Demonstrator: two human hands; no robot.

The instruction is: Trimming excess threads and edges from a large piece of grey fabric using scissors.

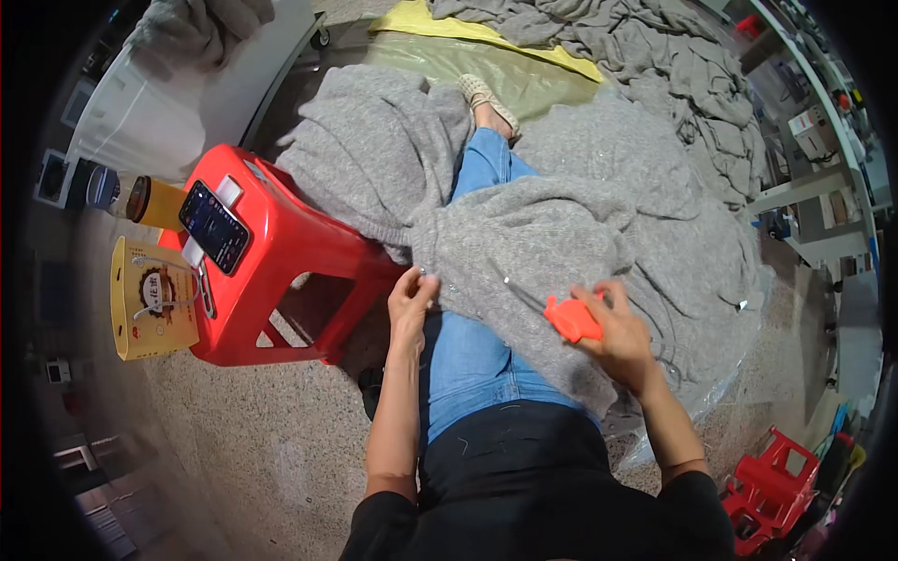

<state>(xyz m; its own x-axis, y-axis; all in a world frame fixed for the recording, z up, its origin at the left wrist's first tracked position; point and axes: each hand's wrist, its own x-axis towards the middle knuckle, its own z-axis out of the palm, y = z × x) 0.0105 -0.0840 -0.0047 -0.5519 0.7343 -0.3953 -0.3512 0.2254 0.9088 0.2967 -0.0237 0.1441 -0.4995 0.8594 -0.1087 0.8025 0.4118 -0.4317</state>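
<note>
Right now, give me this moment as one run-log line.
left hand: pinching edge of grey knit garment | right hand: gripping orange tool on garment | red stool beside, phone on top

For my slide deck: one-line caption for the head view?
Left hand pinches grey knitted garment on lap; right hand holds small orange tool.

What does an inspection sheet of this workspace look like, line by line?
Surface: speckled floor; grey knit spread over the person's lap.
Job's things: grey knit; orange tool.
Clutter: red stool with phone on top; yellow box and cup beside it; more grey knits; second red stool.
Hands: left hand pinches the knit's edge; right hand holds the orange tool on the knit.
Cables: white cable hanging off the stool by the phone.
Surroundings: shelving at right, white cart at upper left.
</note>
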